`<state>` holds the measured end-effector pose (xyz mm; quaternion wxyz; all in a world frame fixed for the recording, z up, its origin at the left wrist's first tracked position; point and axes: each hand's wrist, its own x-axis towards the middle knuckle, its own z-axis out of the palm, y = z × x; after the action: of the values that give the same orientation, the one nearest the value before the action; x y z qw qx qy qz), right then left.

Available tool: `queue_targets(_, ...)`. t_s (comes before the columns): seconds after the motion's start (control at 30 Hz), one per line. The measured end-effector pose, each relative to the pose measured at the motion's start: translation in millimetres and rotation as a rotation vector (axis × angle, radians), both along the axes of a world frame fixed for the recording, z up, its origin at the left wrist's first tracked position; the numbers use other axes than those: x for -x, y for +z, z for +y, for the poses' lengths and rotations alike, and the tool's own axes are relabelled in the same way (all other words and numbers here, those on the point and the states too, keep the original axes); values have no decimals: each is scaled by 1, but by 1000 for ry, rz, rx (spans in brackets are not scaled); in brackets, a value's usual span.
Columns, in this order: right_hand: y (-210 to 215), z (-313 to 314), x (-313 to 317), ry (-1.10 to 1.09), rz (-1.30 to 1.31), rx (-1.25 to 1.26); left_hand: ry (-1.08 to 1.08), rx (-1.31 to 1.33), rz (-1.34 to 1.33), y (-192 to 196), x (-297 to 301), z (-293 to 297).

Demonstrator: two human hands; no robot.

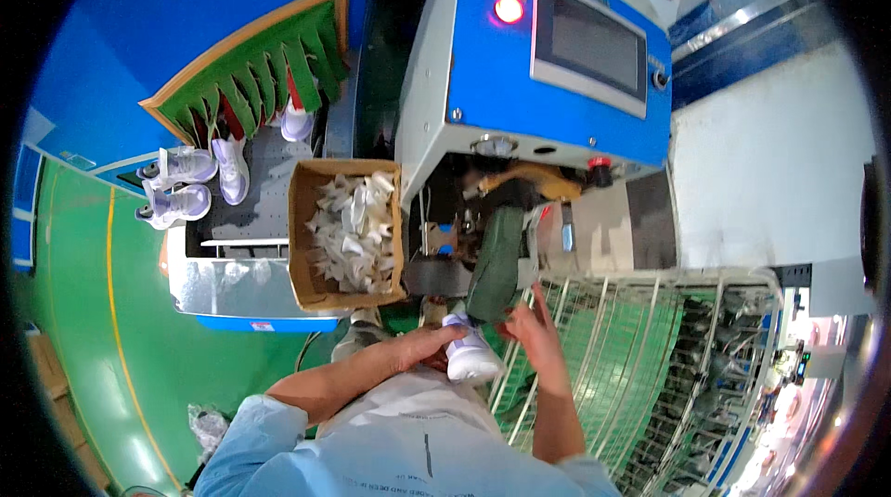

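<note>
Both our hands meet low in the middle of the view, over a white shoe [471, 360]. Our left hand [429, 345] lies curled across the top of the shoe and grips it; our right hand [527, 322] is half open, its fingers spread and raised against the lower edge of a dark green cloth pad [496, 265] that hangs from the machine [520, 79] above.

The machine has a blue front with a grey frame, a round red lamp [509, 9] glowing at its upper left, and a grey rectangular screen [588, 44] beside the lamp. A small red knob [600, 166] sits under its lower right corner.

Left of the machine, an open brown cardboard box [299, 219] stands tilted, full of crumpled white paper wads [355, 230]. Further left, 2 pale lilac shoes [176, 183] lie on their sides on a grey perforated surface [264, 191], with 2 more standing near a curtain of green felt strips [264, 79] in a tan frame.

To our right a wire rack [640, 348] of pale bars runs along, close beside our right forearm, so room there is tight. The green floor [83, 311] with a yellow line [116, 311] lies open on the left.
</note>
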<state>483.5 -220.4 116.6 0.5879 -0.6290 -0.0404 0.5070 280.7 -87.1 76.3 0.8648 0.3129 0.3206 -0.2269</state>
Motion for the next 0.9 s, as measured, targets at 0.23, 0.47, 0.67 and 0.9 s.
queue_targets(0.23, -12, 81, 55, -209, 224, -341, -214, -1130, -249, 43, 53, 17)
queue_targets(0.47, 82, -92, 5, -185, -748, 249, -319, -1261, -330, 77, 19, 0)
queue_targets(0.67, 174, -242, -33, -772, -1088, 505, 123, -720, -150, 63, -21, -21)
queue_targets(0.9, 216, -436, -100, -904, -994, 1331, -213, -800, -107, 63, -70, -46)
